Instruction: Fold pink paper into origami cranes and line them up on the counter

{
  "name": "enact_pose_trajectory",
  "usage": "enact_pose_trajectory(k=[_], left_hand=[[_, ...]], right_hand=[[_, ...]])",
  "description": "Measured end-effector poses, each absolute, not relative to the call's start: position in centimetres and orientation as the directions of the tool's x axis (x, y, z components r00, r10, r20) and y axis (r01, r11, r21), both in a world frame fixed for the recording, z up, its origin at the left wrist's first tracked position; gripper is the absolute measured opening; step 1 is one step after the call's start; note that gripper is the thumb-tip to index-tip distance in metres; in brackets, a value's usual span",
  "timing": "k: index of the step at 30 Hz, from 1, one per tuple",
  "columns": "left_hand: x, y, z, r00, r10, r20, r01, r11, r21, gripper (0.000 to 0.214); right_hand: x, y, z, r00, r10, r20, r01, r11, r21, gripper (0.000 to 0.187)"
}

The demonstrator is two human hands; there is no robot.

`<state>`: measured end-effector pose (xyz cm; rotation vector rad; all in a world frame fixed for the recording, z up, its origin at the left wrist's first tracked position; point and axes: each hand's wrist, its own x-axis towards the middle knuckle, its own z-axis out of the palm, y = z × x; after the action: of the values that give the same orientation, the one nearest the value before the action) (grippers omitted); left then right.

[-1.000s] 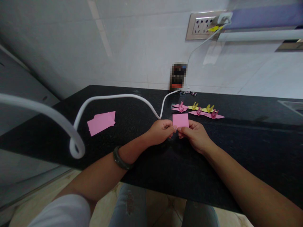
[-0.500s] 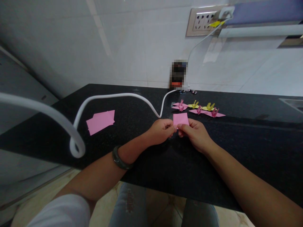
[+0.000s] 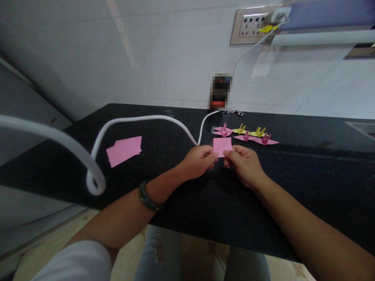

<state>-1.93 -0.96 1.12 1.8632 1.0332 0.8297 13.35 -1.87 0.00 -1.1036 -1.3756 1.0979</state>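
Observation:
Between my two hands is a small pink square of paper [image 3: 222, 146], held up a little above the dark counter. My left hand [image 3: 199, 160] pinches its lower left corner between thumb and fingers. At the lower right corner my right hand [image 3: 243, 162] grips it, the thumb lying over the front. Whether the paper is folded in layers I cannot tell. Just behind it stand several folded paper cranes, among them a pink crane [image 3: 224, 131], a yellow crane [image 3: 259, 132] and a darker pink crane [image 3: 265, 139].
A few pink paper sheets [image 3: 124, 151] lie overlapping at the left of the black counter [image 3: 164, 136]. A thick white bendy tube [image 3: 152, 117] loops across it. Against the tiled wall stands a blurred-out object [image 3: 221, 91], below a socket panel [image 3: 249, 26] with a plugged-in cable.
The paper has shifted slightly left and up. My right thumb has slid from the bottom middle of the paper toward its lower right corner, leaving more of the front showing.

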Motion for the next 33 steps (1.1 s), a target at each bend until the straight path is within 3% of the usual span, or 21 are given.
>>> enact_pose_trajectory(k=[6, 13, 18, 24, 29, 33], left_hand=[[-1.95, -0.6, 0.98, 0.402, 0.904, 0.146, 0.292, -0.277, 0.915, 0.024], [-1.92, -0.69, 1.13, 0.426, 0.893, 0.147, 0.291, -0.289, 0.912, 0.023], [-1.87, -0.71, 1.11, 0.439, 0.886, 0.149, 0.28, -0.292, 0.915, 0.023], [-1.82, -0.81, 0.98, 0.552, 0.832, 0.062, 0.321, -0.28, 0.905, 0.022], [-1.94, -0.98, 1.3, 0.611, 0.789, 0.059, 0.379, -0.358, 0.854, 0.024], [-2.01, -0.88, 1.26, 0.583, 0.807, 0.09, 0.391, -0.377, 0.84, 0.028]], right_hand=[[13.56, -1.32, -0.35, 0.094, 0.978, 0.188, -0.031, 0.191, -0.981, 0.025], [12.99, -1.66, -0.28, -0.126, 0.991, 0.049, -0.133, 0.032, -0.991, 0.026], [13.13, -1.49, -0.41, -0.12, 0.989, 0.081, -0.154, 0.062, -0.986, 0.028], [13.31, -1.15, -0.36, -0.023, 0.998, 0.06, -0.203, 0.054, -0.978, 0.049], [13.52, -1.16, -0.46, -0.073, 0.996, 0.045, -0.174, 0.032, -0.984, 0.03], [13.79, -1.29, -0.62, -0.021, 0.992, 0.125, -0.004, 0.125, -0.992, 0.024]])
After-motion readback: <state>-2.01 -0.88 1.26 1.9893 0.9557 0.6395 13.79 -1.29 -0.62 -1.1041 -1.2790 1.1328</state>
